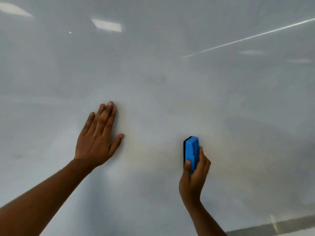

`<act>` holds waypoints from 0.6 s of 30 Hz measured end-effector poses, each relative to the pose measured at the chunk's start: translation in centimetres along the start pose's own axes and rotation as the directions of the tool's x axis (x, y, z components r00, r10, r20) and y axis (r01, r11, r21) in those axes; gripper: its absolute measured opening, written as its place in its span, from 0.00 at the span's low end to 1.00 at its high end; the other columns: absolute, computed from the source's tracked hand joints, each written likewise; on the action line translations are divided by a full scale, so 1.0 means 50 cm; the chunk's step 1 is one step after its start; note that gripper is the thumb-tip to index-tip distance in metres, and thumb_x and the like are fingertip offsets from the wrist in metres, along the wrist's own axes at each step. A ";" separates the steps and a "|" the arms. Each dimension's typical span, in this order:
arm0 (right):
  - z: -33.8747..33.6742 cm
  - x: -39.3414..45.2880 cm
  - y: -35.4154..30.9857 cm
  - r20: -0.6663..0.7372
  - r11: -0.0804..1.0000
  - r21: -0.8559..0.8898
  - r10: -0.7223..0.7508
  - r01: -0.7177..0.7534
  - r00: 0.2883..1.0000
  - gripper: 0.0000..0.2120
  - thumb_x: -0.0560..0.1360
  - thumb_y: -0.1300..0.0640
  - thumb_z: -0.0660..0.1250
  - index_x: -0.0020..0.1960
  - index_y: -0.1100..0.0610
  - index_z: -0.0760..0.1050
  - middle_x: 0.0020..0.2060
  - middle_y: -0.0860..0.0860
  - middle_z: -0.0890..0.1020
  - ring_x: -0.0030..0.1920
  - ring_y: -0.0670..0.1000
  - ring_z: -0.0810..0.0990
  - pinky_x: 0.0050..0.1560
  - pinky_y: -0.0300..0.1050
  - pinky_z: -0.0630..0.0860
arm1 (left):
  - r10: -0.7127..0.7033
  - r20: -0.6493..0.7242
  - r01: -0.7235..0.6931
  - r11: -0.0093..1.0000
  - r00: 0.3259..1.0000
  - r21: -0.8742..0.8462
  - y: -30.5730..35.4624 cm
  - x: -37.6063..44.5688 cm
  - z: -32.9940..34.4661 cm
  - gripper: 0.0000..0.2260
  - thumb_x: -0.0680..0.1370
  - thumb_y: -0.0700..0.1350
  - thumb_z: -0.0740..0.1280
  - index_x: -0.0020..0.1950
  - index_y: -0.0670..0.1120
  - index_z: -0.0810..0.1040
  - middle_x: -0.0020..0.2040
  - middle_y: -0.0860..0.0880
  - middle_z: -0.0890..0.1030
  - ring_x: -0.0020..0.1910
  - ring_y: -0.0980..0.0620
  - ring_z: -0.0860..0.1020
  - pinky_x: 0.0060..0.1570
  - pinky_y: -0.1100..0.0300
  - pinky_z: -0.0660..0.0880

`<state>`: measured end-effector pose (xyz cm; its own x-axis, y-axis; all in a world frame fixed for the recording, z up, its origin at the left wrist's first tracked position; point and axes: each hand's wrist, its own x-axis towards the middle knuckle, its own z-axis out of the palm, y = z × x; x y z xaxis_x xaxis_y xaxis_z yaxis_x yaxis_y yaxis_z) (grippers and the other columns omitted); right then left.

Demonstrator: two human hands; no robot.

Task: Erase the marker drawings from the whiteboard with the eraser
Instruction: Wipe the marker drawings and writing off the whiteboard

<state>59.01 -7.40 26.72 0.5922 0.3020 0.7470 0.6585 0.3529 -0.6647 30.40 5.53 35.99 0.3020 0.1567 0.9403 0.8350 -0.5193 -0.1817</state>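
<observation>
The whiteboard (170, 82) fills almost the whole view. Its surface looks pale grey with only faint smudges, one near the centre top and one at the far left. My left hand (97, 138) lies flat against the board, fingers together and pointing up, thumb spread to the right. My right hand (194, 178) grips a blue eraser (191, 151) with a black felt edge on its left side. The eraser stands upright, lower right of centre, at the board's surface. No clear marker lines show.
Ceiling lights reflect as bright patches at the upper left and as a thin diagonal streak at the upper right. The board's lower edge (276, 227) shows as a grey strip at the bottom right corner.
</observation>
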 end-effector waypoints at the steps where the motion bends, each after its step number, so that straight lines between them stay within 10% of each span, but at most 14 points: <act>1: -0.002 0.047 -0.009 -0.079 0.999 0.014 0.042 -0.041 0.996 0.25 0.86 0.52 0.57 0.80 0.61 0.63 0.68 0.58 0.71 0.67 0.58 0.75 0.67 0.55 0.76 | 0.001 -0.005 -0.001 1.000 1.000 0.007 -0.010 0.015 -0.006 0.39 0.85 0.59 0.57 0.89 0.43 0.45 0.90 0.47 0.47 0.89 0.49 0.46 0.87 0.53 0.42; 11: 0.085 0.373 -0.257 -0.395 0.989 0.028 -0.121 0.144 0.911 0.26 0.84 0.53 0.60 0.78 0.67 0.65 0.61 0.66 0.74 0.59 0.64 0.75 0.61 0.61 0.76 | 0.004 -0.083 0.004 0.995 0.997 0.096 -0.131 0.161 -0.061 0.39 0.85 0.62 0.55 0.89 0.40 0.50 0.90 0.45 0.49 0.89 0.46 0.48 0.87 0.52 0.43; 14: 0.177 0.305 -0.330 -0.296 0.937 -0.082 -0.347 0.338 0.890 0.26 0.83 0.55 0.63 0.77 0.66 0.67 0.61 0.64 0.76 0.58 0.63 0.75 0.60 0.56 0.74 | 0.033 -0.107 -0.021 0.994 0.994 0.112 -0.139 0.160 -0.053 0.38 0.85 0.60 0.55 0.89 0.40 0.51 0.90 0.45 0.49 0.89 0.46 0.48 0.87 0.53 0.44; 18: 0.221 0.144 -0.345 0.188 0.762 -0.029 -0.632 0.647 0.752 0.27 0.83 0.51 0.61 0.78 0.63 0.66 0.61 0.62 0.76 0.59 0.61 0.75 0.62 0.58 0.75 | 0.043 -0.086 -0.038 0.998 0.995 0.058 -0.134 0.169 -0.075 0.32 0.88 0.54 0.53 0.88 0.38 0.54 0.89 0.42 0.53 0.89 0.50 0.46 0.87 0.54 0.44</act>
<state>46.78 -1.53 43.69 -0.0580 0.1711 0.9836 0.8984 0.4386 -0.0233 25.63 7.16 46.23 0.2966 0.0614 0.9530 0.8482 -0.4755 -0.2333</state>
